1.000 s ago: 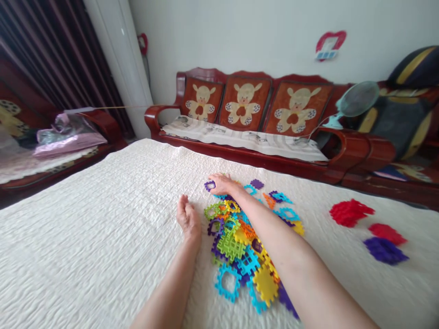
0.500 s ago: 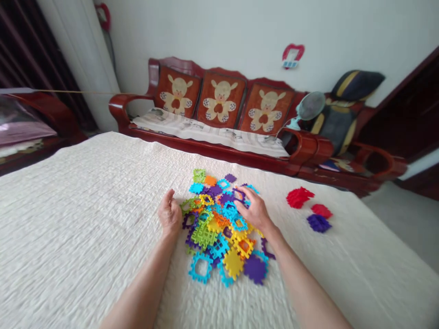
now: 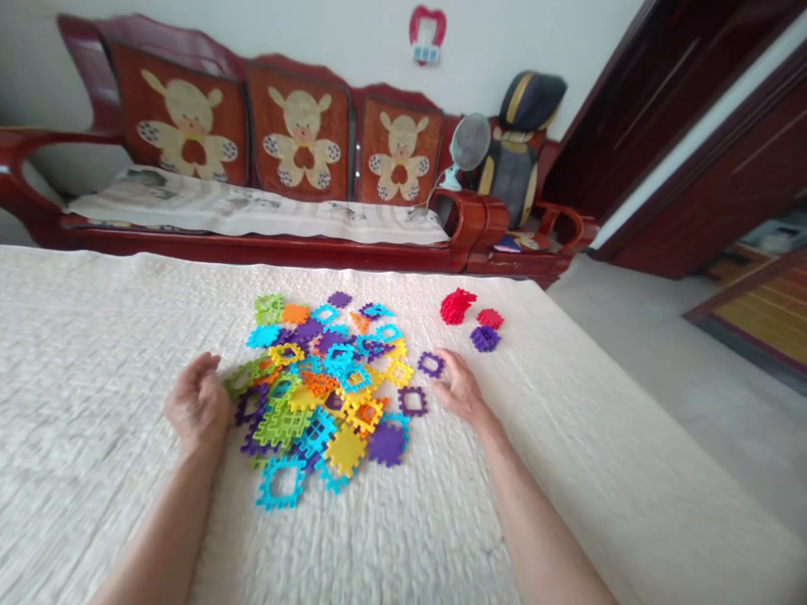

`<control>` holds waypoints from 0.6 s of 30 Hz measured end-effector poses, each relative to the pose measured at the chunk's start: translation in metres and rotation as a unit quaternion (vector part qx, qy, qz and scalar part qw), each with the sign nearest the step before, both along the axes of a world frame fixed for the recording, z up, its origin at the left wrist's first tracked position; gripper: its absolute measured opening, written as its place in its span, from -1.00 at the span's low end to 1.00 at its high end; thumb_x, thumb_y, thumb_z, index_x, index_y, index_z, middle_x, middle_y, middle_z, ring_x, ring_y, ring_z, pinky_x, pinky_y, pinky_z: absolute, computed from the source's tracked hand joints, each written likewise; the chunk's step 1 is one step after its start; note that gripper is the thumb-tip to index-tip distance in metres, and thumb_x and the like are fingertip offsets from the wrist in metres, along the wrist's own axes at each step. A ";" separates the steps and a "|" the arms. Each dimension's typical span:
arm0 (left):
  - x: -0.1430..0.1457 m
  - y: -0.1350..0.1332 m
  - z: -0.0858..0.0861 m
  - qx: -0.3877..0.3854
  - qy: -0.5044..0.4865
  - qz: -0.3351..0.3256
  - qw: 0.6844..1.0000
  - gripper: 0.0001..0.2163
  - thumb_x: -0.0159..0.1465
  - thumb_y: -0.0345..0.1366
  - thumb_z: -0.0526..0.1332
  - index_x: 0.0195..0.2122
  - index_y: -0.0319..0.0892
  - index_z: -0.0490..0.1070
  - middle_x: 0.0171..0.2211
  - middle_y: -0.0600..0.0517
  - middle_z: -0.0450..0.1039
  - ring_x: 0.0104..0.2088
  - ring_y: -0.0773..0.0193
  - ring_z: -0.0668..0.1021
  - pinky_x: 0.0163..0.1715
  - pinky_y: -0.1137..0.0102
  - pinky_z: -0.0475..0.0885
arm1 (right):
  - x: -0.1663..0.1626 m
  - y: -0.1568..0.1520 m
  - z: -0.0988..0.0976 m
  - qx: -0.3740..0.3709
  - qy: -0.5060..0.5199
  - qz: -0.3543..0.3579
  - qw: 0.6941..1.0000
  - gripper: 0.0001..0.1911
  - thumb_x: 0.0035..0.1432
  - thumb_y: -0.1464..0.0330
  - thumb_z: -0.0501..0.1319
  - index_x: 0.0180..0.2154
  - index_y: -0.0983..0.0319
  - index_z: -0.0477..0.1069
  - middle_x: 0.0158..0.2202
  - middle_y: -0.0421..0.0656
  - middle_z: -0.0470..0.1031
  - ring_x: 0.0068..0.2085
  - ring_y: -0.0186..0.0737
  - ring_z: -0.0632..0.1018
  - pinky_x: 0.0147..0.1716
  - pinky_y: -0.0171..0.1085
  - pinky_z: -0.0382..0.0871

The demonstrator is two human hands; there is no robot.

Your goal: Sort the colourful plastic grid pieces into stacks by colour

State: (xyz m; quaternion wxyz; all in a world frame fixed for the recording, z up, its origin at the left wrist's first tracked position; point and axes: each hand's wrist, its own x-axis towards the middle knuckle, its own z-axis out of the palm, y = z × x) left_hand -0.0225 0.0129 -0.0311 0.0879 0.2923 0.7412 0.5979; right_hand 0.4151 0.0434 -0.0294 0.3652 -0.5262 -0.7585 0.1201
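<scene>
a white quilted cover (image 3: pixel 353 546) lies nearest, the two bare forearms stretched above it. on it sits a loose heap of toothed plastic pieces, with a blue frame (image 3: pixel 266 484) at its near edge, then a yellow square (image 3: pixel 346 451) and a purple square (image 3: pixel 387 444) just beyond. the left hand (image 3: pixel 198 405) is at the heap's left side, next to the green pieces (image 3: pixel 281 424); its fingers are loosely bent and blurred, with nothing seen in them. a dark purple frame (image 3: pixel 403 402) lies flat at the right side of the heap. just beyond it, the fingertips of the right hand (image 3: pixel 461 386) are at the right edge of a small purple frame (image 3: pixel 421 363), the thumb spread away below; i cannot tell whether the piece is pinched. further off are a purple stack (image 3: pixel 485 339), a small red stack (image 3: pixel 490 318) and a larger red stack (image 3: pixel 457 307). behind stand a wooden sofa (image 3: pixel 283 249) with bear cushions (image 3: pixel 299 139) and a pale fan (image 3: pixel 471 143).
</scene>
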 end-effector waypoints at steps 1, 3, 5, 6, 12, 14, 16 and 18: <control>-0.001 0.000 -0.001 -0.002 -0.002 0.002 1.000 -0.64 0.19 -0.36 0.11 -0.05 -0.25 0.56 -0.15 -0.04 0.62 -0.10 0.21 0.59 0.16 0.18 0.42 | 0.000 -0.001 0.000 0.004 -0.008 0.000 1.000 -0.38 0.02 0.38 0.20 0.17 0.19 0.33 0.14 0.01 0.46 0.18 0.03 0.47 0.23 0.06 0.36; -0.002 0.000 -0.002 -0.004 -0.004 0.005 1.000 -0.65 0.18 -0.36 0.13 -0.05 -0.24 0.57 -0.16 -0.04 0.63 -0.11 0.20 0.60 0.15 0.17 0.43 | 0.000 -0.002 -0.001 0.017 -0.020 -0.014 1.000 -0.39 0.02 0.36 0.23 0.16 0.20 0.34 0.13 0.02 0.46 0.18 0.06 0.47 0.23 0.08 0.35; -0.003 -0.001 -0.002 -0.005 0.000 0.005 1.000 -0.64 0.17 -0.36 0.14 -0.05 -0.23 0.58 -0.16 -0.04 0.63 -0.11 0.19 0.61 0.14 0.17 0.44 | -0.001 -0.002 -0.002 0.027 -0.027 -0.041 0.998 -0.40 0.03 0.35 0.23 0.16 0.21 0.35 0.10 0.03 0.48 0.15 0.07 0.47 0.21 0.10 0.35; -0.003 -0.001 -0.002 -0.005 0.004 0.005 1.000 -0.64 0.17 -0.36 0.14 -0.05 -0.22 0.58 -0.16 -0.03 0.63 -0.12 0.19 0.61 0.14 0.17 0.44 | -0.002 -0.002 -0.002 0.030 -0.030 -0.052 0.998 -0.41 0.04 0.35 0.23 0.15 0.21 0.35 0.07 0.03 0.49 0.13 0.08 0.48 0.20 0.10 0.35; -0.002 -0.002 -0.001 -0.016 0.016 0.013 1.000 -0.67 0.15 -0.39 0.18 -0.07 -0.18 0.60 -0.21 0.04 0.64 -0.12 0.19 0.61 0.14 0.15 0.45 | 0.001 0.002 -0.002 0.046 -0.021 -0.031 0.998 -0.49 0.11 0.43 0.12 0.13 0.21 0.37 0.09 0.01 0.48 0.15 0.00 0.46 0.22 0.04 0.32; -0.002 -0.002 -0.001 -0.016 0.017 0.017 1.000 -0.67 0.14 -0.40 0.20 -0.08 -0.17 0.60 -0.22 0.05 0.65 -0.13 0.18 0.62 0.14 0.13 0.46 | 0.003 0.003 -0.002 0.072 0.004 -0.081 0.994 -0.48 0.12 0.46 0.07 0.14 0.24 0.34 0.13 0.05 0.43 0.21 0.00 0.41 0.25 0.05 0.30; -0.003 -0.001 0.000 -0.017 0.021 0.019 0.999 -0.67 0.14 -0.39 0.20 -0.09 -0.17 0.60 -0.22 0.04 0.66 -0.13 0.16 0.63 0.14 0.11 0.46 | 0.000 0.003 -0.003 0.076 0.014 -0.137 0.987 -0.50 0.16 0.40 0.09 0.15 0.26 0.33 0.10 0.09 0.43 0.18 0.04 0.42 0.21 0.07 0.32; -0.002 -0.002 0.000 -0.017 0.024 0.019 0.999 -0.68 0.14 -0.37 0.21 -0.10 -0.17 0.61 -0.22 0.04 0.66 -0.11 0.14 0.63 0.14 0.11 0.45 | -0.007 0.002 -0.002 0.050 -0.006 -0.160 0.986 -0.50 0.19 0.26 0.16 0.15 0.28 0.33 0.01 0.10 0.46 0.09 0.08 0.47 0.14 0.08 0.36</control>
